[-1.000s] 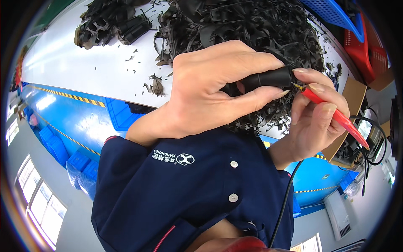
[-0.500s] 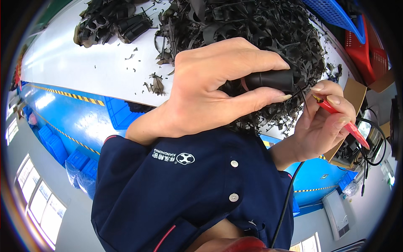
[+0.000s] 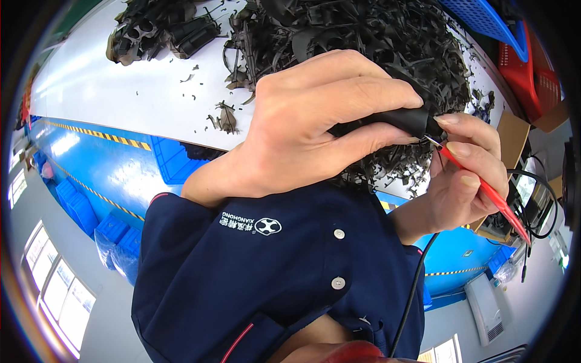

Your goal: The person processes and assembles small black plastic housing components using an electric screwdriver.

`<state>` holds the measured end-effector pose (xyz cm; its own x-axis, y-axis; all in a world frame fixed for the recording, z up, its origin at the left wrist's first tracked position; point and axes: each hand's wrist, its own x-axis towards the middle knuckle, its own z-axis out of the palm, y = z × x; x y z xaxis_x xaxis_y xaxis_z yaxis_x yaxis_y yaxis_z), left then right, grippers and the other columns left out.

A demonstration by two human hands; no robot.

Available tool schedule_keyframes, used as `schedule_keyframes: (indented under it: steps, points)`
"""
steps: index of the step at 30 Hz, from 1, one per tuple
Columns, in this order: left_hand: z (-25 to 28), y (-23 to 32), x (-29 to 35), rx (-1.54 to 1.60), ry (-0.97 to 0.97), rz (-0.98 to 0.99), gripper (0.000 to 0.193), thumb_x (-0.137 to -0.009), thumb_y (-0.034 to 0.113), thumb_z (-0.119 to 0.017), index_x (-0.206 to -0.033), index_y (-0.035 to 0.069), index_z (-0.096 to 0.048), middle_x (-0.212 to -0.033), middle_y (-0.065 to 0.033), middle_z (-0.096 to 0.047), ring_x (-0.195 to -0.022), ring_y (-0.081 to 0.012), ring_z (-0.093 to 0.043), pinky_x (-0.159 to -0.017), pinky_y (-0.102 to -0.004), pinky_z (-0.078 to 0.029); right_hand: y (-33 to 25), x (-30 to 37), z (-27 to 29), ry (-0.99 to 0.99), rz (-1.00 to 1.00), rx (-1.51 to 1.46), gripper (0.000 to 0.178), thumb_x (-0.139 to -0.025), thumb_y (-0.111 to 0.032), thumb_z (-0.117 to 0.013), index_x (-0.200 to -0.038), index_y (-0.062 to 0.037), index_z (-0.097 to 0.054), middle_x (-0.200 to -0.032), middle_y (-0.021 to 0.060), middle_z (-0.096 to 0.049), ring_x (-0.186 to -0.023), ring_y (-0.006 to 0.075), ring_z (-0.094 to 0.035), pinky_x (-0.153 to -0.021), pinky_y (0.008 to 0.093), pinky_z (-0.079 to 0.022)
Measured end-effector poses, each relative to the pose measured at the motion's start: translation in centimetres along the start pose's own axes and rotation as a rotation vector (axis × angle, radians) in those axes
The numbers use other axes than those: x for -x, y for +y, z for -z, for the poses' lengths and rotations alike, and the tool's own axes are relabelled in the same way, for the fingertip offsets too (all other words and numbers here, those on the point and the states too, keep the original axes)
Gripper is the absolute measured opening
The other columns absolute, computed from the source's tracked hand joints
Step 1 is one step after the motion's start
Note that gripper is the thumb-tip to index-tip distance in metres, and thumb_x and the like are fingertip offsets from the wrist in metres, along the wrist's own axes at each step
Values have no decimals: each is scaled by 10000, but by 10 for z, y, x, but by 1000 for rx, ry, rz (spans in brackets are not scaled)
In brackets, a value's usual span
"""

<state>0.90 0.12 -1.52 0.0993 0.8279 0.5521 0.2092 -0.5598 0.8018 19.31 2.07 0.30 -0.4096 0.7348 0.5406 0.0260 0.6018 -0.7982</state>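
My left hand (image 3: pixel 296 121) is closed around a black cylindrical plastic part (image 3: pixel 414 123), thumb below and fingers above. Its far end sticks out to the right. In my right hand (image 3: pixel 469 175) is a slim red-handled tool (image 3: pixel 491 195) with a thin pointed metal tip, pinched between thumb and fingers. The tip is at the part's exposed end; whether it touches cannot be made out. My right index finger reaches close to that same end.
Behind my hands a large heap of black plastic scraps (image 3: pixel 363 36) covers the white table (image 3: pixel 121 85). Black molded parts (image 3: pixel 163 33) lie at the far left. A blue basket (image 3: pixel 484 27) and a red basket (image 3: pixel 520 85) stand at the right, near a cardboard box (image 3: pixel 511 136).
The red-handled tool has swung leftward, its metal tip now at the black part's end. My right fingers have come closer to the part, which has tilted slightly in my left hand.
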Motion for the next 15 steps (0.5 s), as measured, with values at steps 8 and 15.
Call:
schedule_keyframes:
  steps: [8,15]
  points:
    - [-2,0,1,-27,0,31,340,-567,-37,-734,-891,-41,-631,-795,-131,-626,-691,-195,-600,-583,-249,-469,-1,3,-9,170,-28,25,261,-778,-247,-618,-832,8,-622,-832,204,-615,-662,197,-581,-574,240,-459]
    - [0,-2,2,-39,-16,30,335,-572,-36,-728,-893,-37,-631,-792,-131,-625,-685,-201,-598,-581,-254,-467,2,3,-5,23,-51,-64,281,-859,-221,-517,-882,56,-564,-848,285,-570,-436,109,-445,-403,175,-350]
